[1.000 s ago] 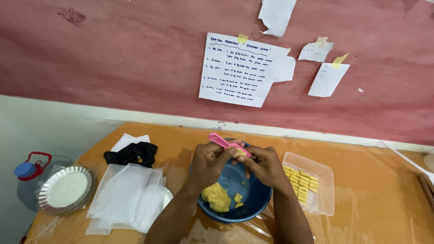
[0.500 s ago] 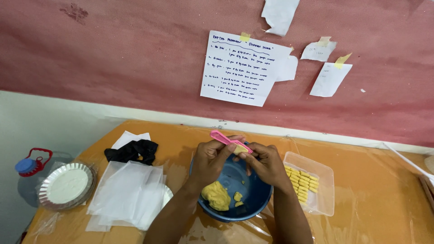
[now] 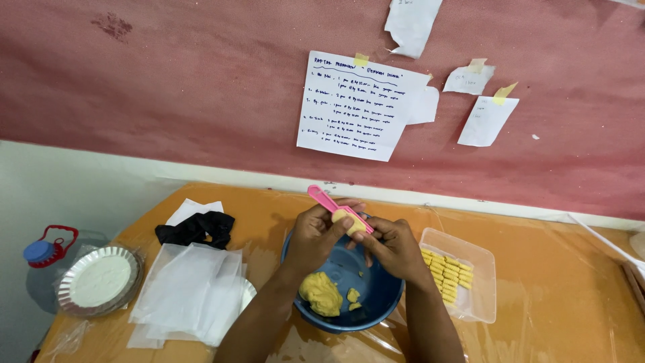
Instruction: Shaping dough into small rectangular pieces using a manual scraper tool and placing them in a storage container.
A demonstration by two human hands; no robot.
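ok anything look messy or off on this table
Mostly tidy. A black cloth lies crumpled beside the stack of clear plastic sheets, and small dough bits sit loose in the blue bowl apart from the main lump. Nothing looks spilled or broken.

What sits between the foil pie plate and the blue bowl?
A stack of clear plastic sheets lies between the foil plate and blue bowl, seen in the head view.

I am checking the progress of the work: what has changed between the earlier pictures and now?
Very little changed. Both hands stay over the blue bowl: the left hand and right hand keep pressing a small dough piece against the pink tool. The dough lump in the bowl and the tray of shaped pieces stayed as they were.
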